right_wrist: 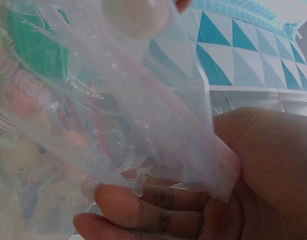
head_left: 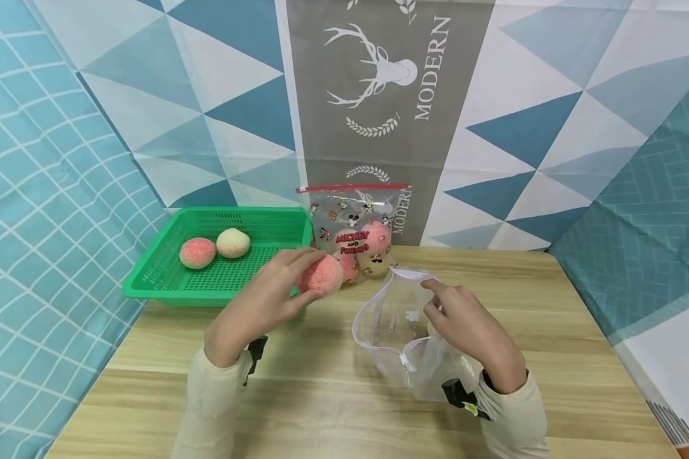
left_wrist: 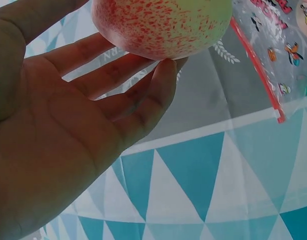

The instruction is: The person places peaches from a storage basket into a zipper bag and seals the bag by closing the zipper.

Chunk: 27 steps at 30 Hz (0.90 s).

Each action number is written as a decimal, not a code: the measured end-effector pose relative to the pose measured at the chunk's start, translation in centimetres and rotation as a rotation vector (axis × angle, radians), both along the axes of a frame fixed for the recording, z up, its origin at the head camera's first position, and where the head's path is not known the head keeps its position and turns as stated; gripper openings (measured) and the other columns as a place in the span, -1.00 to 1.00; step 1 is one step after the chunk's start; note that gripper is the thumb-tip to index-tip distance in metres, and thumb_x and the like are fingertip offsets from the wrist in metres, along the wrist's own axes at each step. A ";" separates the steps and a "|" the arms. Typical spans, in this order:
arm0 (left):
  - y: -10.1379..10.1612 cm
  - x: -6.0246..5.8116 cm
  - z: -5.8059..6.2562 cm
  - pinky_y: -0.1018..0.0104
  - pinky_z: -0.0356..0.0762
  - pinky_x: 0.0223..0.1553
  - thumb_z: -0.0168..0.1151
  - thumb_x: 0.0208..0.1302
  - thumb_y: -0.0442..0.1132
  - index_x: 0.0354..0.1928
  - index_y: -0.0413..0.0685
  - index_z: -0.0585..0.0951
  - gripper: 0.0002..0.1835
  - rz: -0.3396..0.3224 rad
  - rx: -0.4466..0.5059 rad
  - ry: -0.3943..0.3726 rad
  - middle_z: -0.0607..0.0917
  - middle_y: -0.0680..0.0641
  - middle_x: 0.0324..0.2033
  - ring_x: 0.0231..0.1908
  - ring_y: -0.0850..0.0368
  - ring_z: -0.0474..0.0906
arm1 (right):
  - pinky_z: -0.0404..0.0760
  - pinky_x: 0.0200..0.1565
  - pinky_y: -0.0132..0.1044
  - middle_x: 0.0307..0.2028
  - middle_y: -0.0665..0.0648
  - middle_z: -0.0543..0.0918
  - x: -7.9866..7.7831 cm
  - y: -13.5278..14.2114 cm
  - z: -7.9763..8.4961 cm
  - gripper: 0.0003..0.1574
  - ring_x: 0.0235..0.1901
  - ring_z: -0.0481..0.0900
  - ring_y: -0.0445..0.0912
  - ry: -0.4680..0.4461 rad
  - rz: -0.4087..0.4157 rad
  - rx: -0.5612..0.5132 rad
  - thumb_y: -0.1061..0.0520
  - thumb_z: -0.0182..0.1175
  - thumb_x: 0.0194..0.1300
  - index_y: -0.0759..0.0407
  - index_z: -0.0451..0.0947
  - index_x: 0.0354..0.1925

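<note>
My left hand (head_left: 266,290) grips a pink-red and pale yellow peach (head_left: 323,274) between thumb and fingers, above the table just left of a clear plastic zip bag. In the left wrist view the peach (left_wrist: 166,25) shows a speckled red side and a yellowish side. My right hand (head_left: 467,322) pinches the edge of the clear zip bag (head_left: 433,376), whose mouth gapes toward the left. From the right wrist, the thin film of the bag (right_wrist: 158,115) runs between thumb and fingers. Something pale and rounded shows partly behind the right hand inside the bag.
A green plastic basket (head_left: 178,297) stands at the back left with a red peach (head_left: 198,253) and a paler peach (head_left: 233,243) in it. Beside it, a printed bag with a red zip (head_left: 333,205) leans upright against the patterned wall cloth, several peaches inside.
</note>
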<state>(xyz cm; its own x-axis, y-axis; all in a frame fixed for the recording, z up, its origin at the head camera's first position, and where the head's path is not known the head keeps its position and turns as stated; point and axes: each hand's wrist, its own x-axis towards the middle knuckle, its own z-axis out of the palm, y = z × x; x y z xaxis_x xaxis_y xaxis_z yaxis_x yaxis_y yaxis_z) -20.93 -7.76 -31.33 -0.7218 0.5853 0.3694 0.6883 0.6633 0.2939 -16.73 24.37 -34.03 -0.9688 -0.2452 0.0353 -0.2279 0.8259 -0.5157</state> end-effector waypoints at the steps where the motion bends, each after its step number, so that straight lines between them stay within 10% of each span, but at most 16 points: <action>1: 0.1 0.1 0.0 -0.01 0.42 0.25 0.41 0.25 -0.07 0.29 -0.15 0.51 -0.38 -0.008 0.005 0.003 0.54 -0.15 0.22 0.23 -0.09 0.43 | 0.33 -0.59 -0.32 -0.64 -0.03 0.49 0.0 0.0 0.0 -0.41 -0.78 0.16 -0.24 0.000 0.001 -0.001 0.30 -0.08 0.35 0.38 0.37 0.33; 27: 3.1 1.8 -0.4 0.12 0.52 0.15 0.49 0.15 -0.09 0.30 -0.08 0.51 -0.33 -0.161 -0.003 0.023 0.57 -0.07 0.18 0.16 0.03 0.47 | 0.22 -0.65 -0.35 -0.76 -0.12 0.11 0.1 0.1 -0.1 -0.50 -0.78 -0.02 -0.25 0.027 0.040 -0.037 0.28 -0.12 0.44 0.20 0.51 0.26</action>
<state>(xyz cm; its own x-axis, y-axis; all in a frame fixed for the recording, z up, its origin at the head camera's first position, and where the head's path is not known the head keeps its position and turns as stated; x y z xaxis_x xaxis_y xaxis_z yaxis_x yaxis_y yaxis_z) -19.18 -4.69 -31.77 -0.6097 0.6941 0.3828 0.7925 0.5444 0.2749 -16.63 24.43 -34.11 -0.9568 -0.2819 0.0712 -0.2748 0.7966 -0.5385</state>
